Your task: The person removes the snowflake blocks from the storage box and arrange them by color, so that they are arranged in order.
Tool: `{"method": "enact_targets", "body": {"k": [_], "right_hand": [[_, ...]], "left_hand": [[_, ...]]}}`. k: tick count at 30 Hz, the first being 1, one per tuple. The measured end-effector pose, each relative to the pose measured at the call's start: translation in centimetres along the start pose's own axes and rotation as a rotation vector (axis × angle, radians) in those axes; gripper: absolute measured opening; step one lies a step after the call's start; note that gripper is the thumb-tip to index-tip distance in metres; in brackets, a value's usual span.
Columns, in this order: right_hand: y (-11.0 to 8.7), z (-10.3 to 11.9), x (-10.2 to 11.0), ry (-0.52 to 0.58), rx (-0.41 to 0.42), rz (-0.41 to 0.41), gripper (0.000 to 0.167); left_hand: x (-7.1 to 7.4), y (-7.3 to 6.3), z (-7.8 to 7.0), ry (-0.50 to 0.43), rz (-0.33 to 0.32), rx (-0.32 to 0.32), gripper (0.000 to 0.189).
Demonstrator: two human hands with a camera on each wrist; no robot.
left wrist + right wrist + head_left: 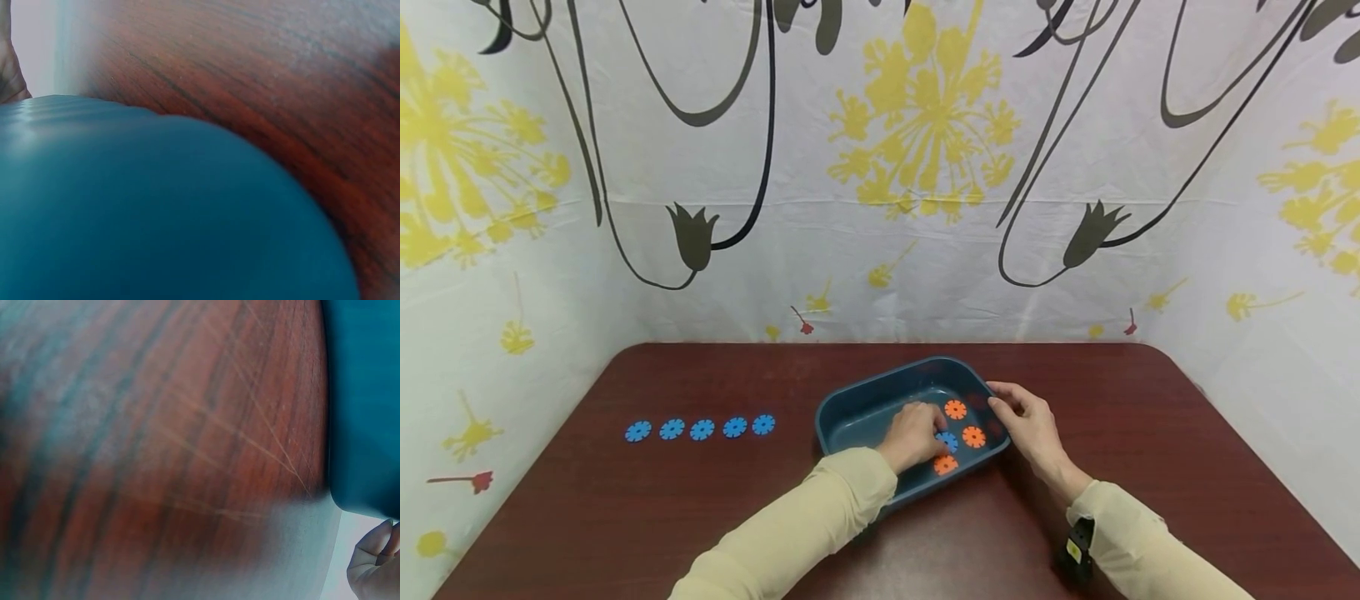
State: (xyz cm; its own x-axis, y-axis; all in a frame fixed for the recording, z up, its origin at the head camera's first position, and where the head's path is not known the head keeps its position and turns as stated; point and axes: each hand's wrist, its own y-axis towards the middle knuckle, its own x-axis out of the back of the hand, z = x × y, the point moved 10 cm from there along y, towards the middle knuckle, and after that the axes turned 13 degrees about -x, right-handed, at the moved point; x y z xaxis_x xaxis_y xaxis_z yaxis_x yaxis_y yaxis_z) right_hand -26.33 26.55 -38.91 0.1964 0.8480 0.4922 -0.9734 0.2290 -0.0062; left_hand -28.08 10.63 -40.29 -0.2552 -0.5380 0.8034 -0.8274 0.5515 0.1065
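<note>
A dark teal plastic tray (pixel 850 398) sits at a slant on the table. My left hand (pixel 913 435) reaches inside it, thumb and fingers curled at the edges of a blue notched disc (pixel 948 442). Around that disc are three orange notched discs, one behind (pixel 955 409), one to the right (pixel 974 437) and one in front (pixel 945 464). At the tray's right end, my right hand (pixel 1030 423) grips the rim between thumb and fingers. In the left wrist view the tray wall (pixel 175 212) fills the lower part; the right wrist view shows its side (pixel 365 406).
Several blue notched discs (pixel 702 429) lie in a row on the dark red-brown table (pixel 700 500), left of the tray. A white curtain (pixel 850 275) with yellow and grey plant prints hangs behind the table and along both sides.
</note>
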Motion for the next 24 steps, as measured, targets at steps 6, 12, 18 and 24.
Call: {"method": "enact_targets", "body": {"k": [6,12,18,24], "right_hand": [[0.0,0.0,0.0,0.000,0.004,-0.003,0.032],[0.0,0.0,0.0,0.005,0.000,-0.003,0.031],[0.0,0.2,0.1,-0.002,0.003,0.000,0.031],[0.0,0.2,0.0,-0.012,0.010,0.002,0.031]], "left_hand": [[0.0,0.1,-0.1,-0.006,-0.005,0.006,0.025],[0.2,0.2,-0.3,0.004,-0.016,-0.017,0.021],[0.6,0.2,-0.5,-0.015,-0.040,-0.035,0.017],[1.1,0.2,-0.5,-0.118,-0.076,-0.028,0.013]]}}
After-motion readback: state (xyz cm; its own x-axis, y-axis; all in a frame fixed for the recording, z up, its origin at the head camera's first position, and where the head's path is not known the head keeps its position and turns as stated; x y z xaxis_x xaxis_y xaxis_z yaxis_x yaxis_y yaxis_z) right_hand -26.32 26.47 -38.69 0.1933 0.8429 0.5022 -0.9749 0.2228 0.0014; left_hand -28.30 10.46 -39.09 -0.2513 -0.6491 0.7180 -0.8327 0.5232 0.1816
